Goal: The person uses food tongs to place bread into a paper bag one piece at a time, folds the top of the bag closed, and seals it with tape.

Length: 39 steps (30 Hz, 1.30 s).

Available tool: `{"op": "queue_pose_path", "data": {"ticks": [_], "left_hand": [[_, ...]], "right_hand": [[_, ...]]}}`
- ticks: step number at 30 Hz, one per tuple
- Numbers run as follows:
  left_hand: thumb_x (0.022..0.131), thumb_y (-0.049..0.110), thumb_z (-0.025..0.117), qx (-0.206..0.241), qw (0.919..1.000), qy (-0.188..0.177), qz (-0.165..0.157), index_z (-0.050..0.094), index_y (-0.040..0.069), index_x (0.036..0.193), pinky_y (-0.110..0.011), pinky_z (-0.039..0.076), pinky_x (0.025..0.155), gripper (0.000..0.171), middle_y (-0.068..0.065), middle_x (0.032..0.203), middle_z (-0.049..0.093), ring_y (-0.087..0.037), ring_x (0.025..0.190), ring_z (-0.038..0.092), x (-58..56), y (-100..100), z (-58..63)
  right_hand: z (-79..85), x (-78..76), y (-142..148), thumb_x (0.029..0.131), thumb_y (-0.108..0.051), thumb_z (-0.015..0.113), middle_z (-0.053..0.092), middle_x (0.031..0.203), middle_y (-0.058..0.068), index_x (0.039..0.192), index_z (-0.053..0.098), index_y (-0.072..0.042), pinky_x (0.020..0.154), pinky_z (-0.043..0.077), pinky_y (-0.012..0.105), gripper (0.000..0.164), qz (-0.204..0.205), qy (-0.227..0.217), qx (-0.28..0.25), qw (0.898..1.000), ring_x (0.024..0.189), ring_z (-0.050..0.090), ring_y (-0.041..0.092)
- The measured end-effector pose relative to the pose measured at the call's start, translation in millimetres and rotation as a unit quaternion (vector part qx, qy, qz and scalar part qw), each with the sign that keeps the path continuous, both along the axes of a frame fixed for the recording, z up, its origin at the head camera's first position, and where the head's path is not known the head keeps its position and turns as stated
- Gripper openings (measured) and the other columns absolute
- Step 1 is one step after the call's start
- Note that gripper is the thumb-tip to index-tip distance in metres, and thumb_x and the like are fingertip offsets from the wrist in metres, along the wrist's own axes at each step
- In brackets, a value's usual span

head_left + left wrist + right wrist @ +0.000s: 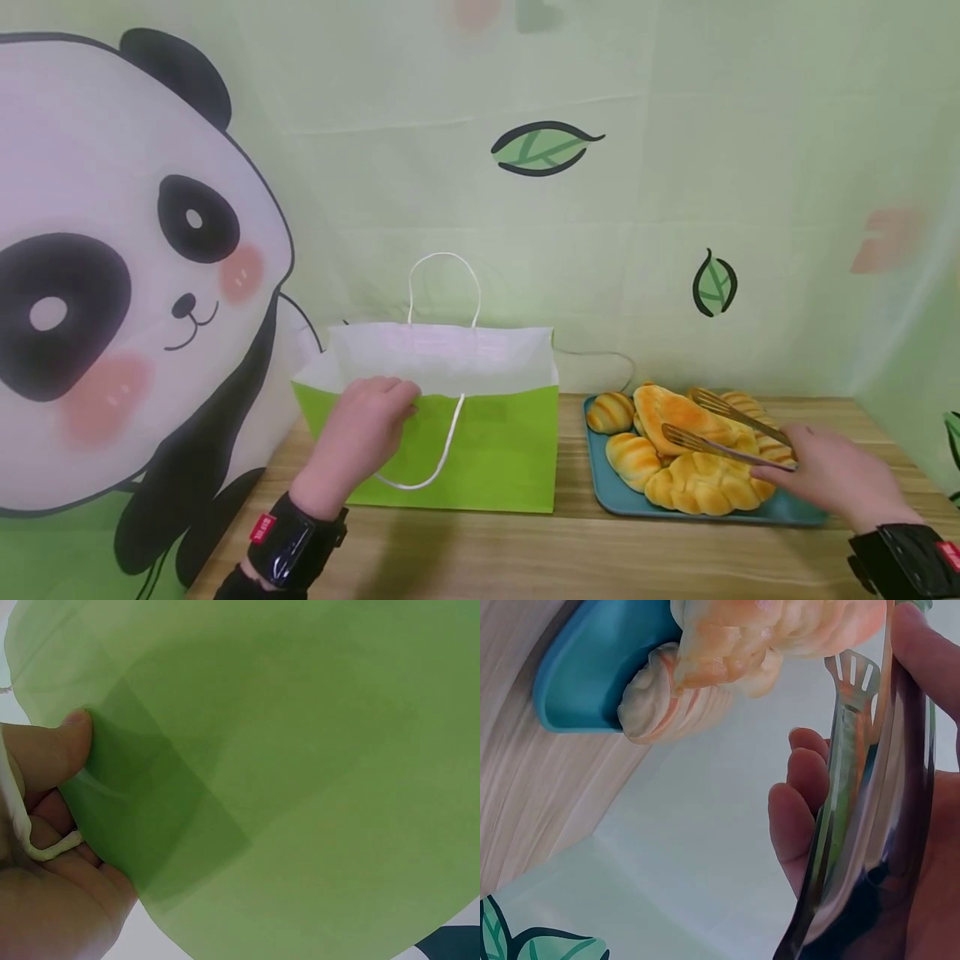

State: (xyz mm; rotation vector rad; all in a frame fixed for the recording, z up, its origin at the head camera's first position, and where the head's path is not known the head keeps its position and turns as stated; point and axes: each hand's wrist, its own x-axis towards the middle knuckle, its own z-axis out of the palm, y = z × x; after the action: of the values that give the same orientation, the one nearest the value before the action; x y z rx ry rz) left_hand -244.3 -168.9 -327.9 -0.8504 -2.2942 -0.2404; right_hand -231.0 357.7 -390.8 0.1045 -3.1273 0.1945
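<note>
All bread [708,483] on tray [798,508] lies left of my right hand [847,479], nearer one, gripping tongs [735,452] pointed left; left hand [367,429], left of tray, pinches bag [495,450].

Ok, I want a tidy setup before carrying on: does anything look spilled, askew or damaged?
Nothing looks spilled or damaged. The breads sit piled on the blue tray, and the green paper bag stands upright, gripped by the left hand. Slightly askew: its front handle droops while the rear handle stands up.
</note>
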Motion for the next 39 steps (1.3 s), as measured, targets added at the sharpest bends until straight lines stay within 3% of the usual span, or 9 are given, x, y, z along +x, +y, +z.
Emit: {"op": "queue_pose_path", "data": {"ticks": [5,13,19,28,33,39], "left_hand": [[0.072,0.0,0.074,-0.002,1.0,-0.002,0.001,0.062,0.009,0.081,-0.028,0.042,0.058,0.018,0.002,0.065,0.056,-0.015,0.058,0.05,-0.8,0,-0.1],[0.071,-0.001,0.074,0.0,1.0,-0.005,0.002,0.062,0.009,0.081,-0.028,0.043,0.059,0.018,0.002,0.066,0.056,-0.015,0.059,0.051,-0.4,0,0.4],[0.072,-0.001,0.074,0.0,1.0,-0.003,0.002,0.062,0.009,0.081,-0.028,0.043,0.059,0.018,0.002,0.066,0.057,-0.016,0.059,0.051,-0.6,0,1.2],[0.072,-0.001,0.073,-0.001,1.0,-0.005,0.006,0.062,0.009,0.082,-0.028,0.043,0.059,0.018,0.002,0.067,0.058,-0.016,0.059,0.051,-0.4,0,0.4],[0.072,-0.001,0.074,0.001,1.0,-0.002,0.003,0.062,0.009,0.081,-0.027,0.043,0.058,0.018,0.002,0.066,0.058,-0.015,0.059,0.051,-0.7,0,-0.6],[0.072,0.0,0.074,0.004,1.0,-0.004,0.001,0.063,0.01,0.081,-0.028,0.043,0.059,0.018,0.002,0.067,0.058,-0.015,0.06,0.051,-0.9,0,-1.4]], "right_hand": [[0.1,-1.9,1,0.07,-0.07,0.059,0.053,0.076,0.004,0.101,0.055,0.001,0.05,0.039,0.037,0.078,0.003,-0.003,-0.009,1.0,0.063,0.05,0.019],[4.0,-7.3,1,0.067,-0.072,0.059,0.06,0.086,0.012,0.111,0.055,0.005,0.054,0.043,0.042,0.088,0.007,-0.005,0.0,1.0,0.071,0.056,0.026],[5.4,-9.1,1,0.069,-0.071,0.058,0.061,0.089,0.011,0.114,0.055,0.004,0.056,0.043,0.042,0.087,0.015,-0.013,-0.006,1.0,0.073,0.057,0.027],[-1.5,-2.4,-1,0.073,-0.065,0.06,0.049,0.069,0.0,0.088,0.055,-0.013,0.048,0.03,0.033,0.055,0.007,0.003,-0.029,1.0,0.058,0.043,0.017],[-5.4,0.8,-1,0.075,-0.064,0.059,0.046,0.067,0.001,0.085,0.053,-0.014,0.047,0.028,0.032,0.051,-0.012,0.005,-0.039,0.999,0.058,0.042,0.018],[-8.4,2.3,0,0.076,-0.062,0.059,0.048,0.068,-0.001,0.091,0.056,-0.013,0.048,0.031,0.033,0.051,-0.007,0.019,-0.032,0.999,0.059,0.044,0.017]]}}
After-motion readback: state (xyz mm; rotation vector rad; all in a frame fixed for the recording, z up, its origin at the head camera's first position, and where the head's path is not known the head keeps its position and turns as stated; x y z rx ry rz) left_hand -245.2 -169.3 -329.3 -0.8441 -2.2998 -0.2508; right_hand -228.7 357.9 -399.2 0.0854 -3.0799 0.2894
